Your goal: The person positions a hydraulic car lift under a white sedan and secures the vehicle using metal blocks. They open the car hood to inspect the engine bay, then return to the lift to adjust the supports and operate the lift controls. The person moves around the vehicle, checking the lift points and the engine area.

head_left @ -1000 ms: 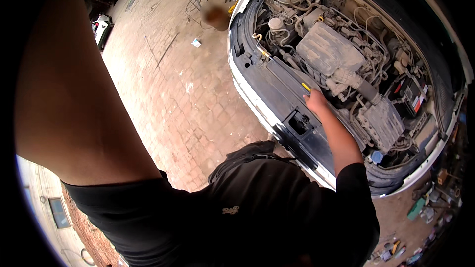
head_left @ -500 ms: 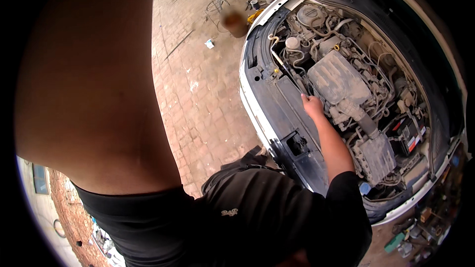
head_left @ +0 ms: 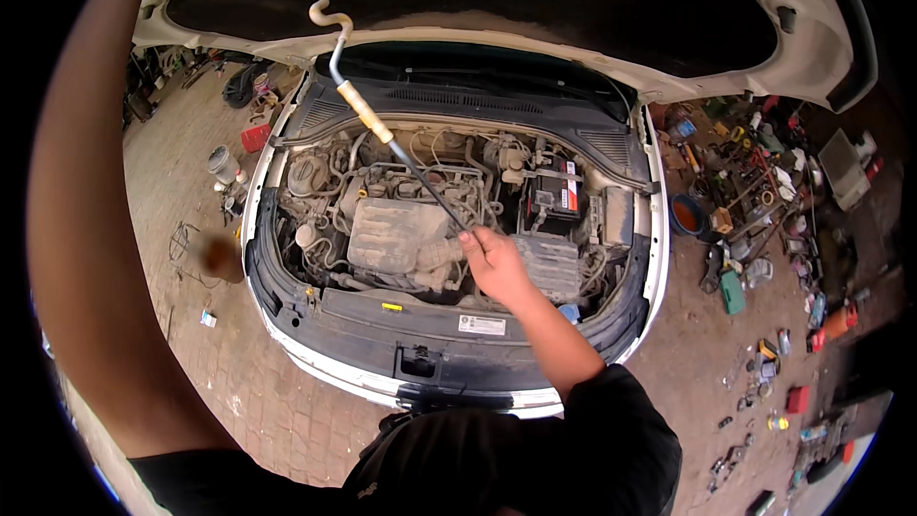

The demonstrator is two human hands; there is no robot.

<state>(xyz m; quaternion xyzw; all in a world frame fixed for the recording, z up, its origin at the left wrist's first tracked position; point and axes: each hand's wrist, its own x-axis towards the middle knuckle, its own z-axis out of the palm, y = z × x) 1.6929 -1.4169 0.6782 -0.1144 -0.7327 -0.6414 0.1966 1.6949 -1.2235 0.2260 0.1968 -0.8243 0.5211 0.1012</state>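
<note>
My right hand (head_left: 496,263) is closed around the lower part of a hood prop rod (head_left: 361,111) above the engine bay. The rod slants up and to the left, with a pale sleeve partway along and a bent hook at its top end. In the picture the hook overlaps the underside of the raised car hood (head_left: 478,31); I cannot tell whether they touch. On the left my left arm (head_left: 91,201) reaches upward, its hand outside the picture. Below the rod lies a dusty engine cover (head_left: 394,237).
A black battery (head_left: 554,196) sits right of the engine. The white front bumper edge (head_left: 334,373) is closest to me. Tools and parts litter the floor at right, around a blue basin (head_left: 687,217). At left stand a bucket (head_left: 223,164) and a red box (head_left: 255,138).
The prop rod has swung up from the front edge of the engine bay, held in my right hand. My view has turned toward the car, bringing the raised hood into sight.
</note>
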